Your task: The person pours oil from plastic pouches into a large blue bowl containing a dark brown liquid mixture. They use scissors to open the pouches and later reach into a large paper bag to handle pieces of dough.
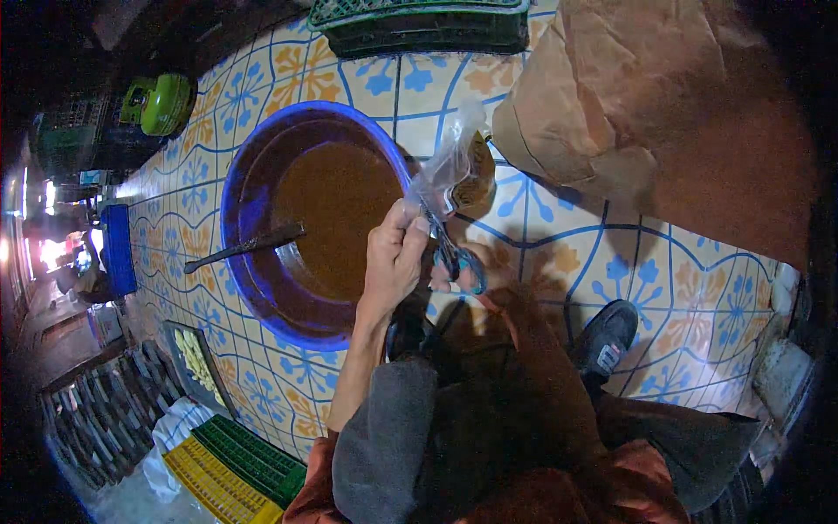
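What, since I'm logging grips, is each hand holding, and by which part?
The left hand pinches a clear plastic bag by the end nearest the person, between thumb and fingers. The right hand holds scissors by their teal handles.

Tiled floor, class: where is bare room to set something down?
Bare tiles: between blue basin and blue crate; between brown paper sack and black shoe. Crowded: between basin and sack, with left hand, right hand, scissors and clear plastic bag.
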A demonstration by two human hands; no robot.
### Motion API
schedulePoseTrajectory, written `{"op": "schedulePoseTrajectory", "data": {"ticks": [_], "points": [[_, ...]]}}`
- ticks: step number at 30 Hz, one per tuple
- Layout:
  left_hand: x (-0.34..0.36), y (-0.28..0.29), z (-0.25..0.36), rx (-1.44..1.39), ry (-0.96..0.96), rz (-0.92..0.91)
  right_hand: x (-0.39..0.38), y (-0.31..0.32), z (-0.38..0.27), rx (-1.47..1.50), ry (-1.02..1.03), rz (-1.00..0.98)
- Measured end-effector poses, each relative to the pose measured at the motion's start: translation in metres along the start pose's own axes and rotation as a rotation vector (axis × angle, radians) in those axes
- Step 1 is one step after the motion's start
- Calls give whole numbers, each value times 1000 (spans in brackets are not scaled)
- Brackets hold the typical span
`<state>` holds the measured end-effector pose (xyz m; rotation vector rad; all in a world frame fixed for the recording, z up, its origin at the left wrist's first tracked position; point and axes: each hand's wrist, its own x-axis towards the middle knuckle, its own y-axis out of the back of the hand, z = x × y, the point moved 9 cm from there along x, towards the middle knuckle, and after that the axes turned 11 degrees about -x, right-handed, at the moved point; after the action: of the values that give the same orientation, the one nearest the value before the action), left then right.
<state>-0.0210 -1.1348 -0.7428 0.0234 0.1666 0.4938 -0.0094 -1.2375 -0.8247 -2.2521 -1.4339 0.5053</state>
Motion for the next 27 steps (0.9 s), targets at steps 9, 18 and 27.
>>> {"op": "schedulePoseTrajectory", "data": {"ticks": [9, 18, 27], "points": [[0, -1, 6, -103, 60, -19, 13, 8, 23, 77, -81, -42], [4, -5, 8, -85, 1, -27, 23, 11, -3, -160, -119, -69], [4, 4, -8, -80, -27, 3, 4, 17, -31, -281, -191, -131]]}}
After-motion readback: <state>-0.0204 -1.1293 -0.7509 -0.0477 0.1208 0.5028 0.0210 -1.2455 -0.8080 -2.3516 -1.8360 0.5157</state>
